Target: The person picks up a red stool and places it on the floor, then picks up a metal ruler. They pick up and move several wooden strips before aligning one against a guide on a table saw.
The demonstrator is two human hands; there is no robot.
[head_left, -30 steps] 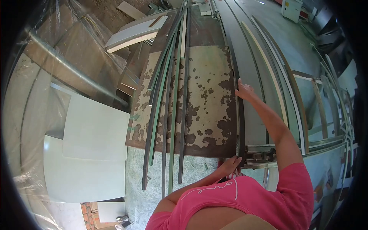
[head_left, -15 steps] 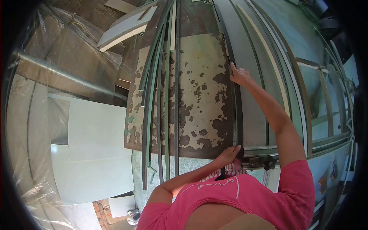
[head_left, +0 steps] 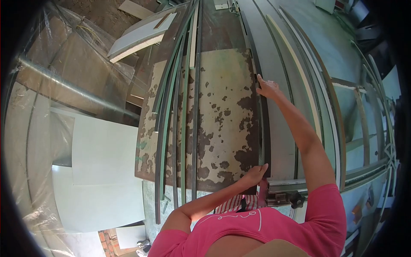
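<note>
**A long strip held at two points along a board's edge**

A dark strip point(head_left: 265, 128) is laid lengthwise on the bench, in the seam between the worn board point(head_left: 222, 111) with its flaking paint and the grey table point(head_left: 280, 128) to its right. It is steadied at two places well apart. The right hand point(head_left: 267, 88) is stretched out far along it, fingers straight and close together, laid flat on the strip instead of wrapped round it. The left hand point(head_left: 255, 173) is set at the near end, fingers bent down onto the strip. Whether they are closed round it or merely resting on it cannot be told, as only the back of the hand is shown.

The wide spacing of the hands seems meant to keep so thin and limber a piece straight and pressed to the board's edge. More loose strips point(head_left: 180, 128) are kept together on the board's left half, apart from the one in hand and hanging past its near edge.

The far ends of all the strips are cut off at the top of the view. A black knob point(head_left: 296, 199) and its fitting are half hidden by the pink sleeve. White panels point(head_left: 105, 150) are seen lower down on the left, blurred behind a plastic sheet point(head_left: 51, 94).
</note>
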